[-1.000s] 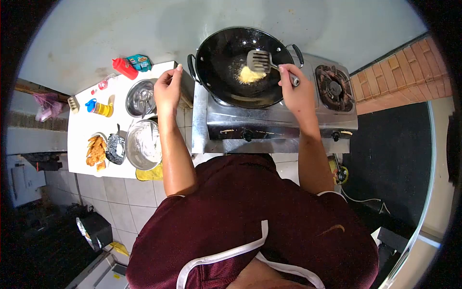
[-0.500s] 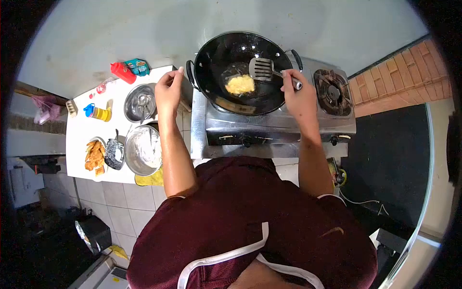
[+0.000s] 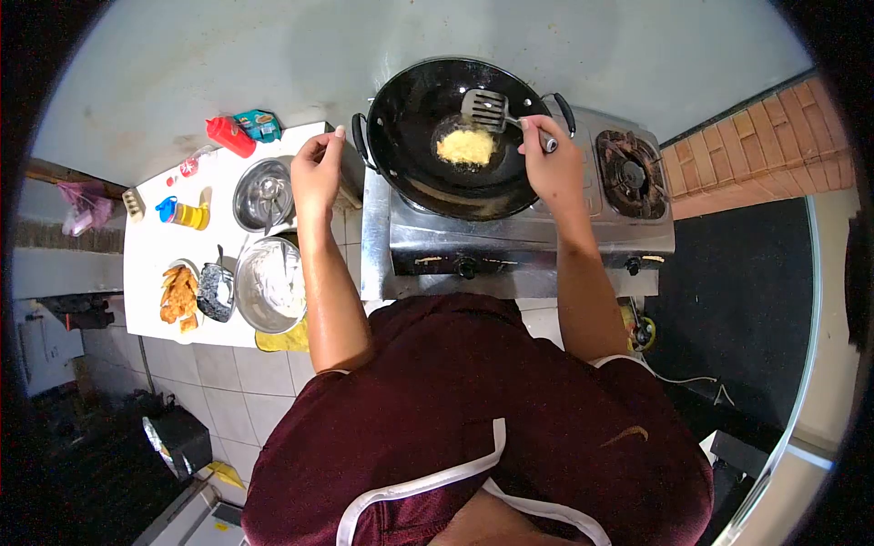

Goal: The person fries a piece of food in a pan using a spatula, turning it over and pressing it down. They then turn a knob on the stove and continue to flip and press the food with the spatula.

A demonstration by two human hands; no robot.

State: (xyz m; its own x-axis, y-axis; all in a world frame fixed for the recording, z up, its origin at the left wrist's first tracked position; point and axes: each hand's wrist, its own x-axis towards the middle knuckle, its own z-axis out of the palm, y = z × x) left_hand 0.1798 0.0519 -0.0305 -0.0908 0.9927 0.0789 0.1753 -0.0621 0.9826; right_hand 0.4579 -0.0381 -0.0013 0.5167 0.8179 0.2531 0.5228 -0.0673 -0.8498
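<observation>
Frying step: food (image 3: 466,146) in wok (image 3: 401,127)

Right hand (image 3: 553,156) grips the spatula (image 3: 501,116), its blade (image 3: 480,104) just beside the food; contact unclear. Left hand (image 3: 316,170): fingers curled narrow, apparently empty, near the wok's handle (image 3: 358,138). Judged: turning calls for sliding the blade underneath.

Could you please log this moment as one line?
right hand: holding slotted spatula over wok | left hand: curled beside wok, no object visible | wok: on stove, pale yellow food inside
</observation>
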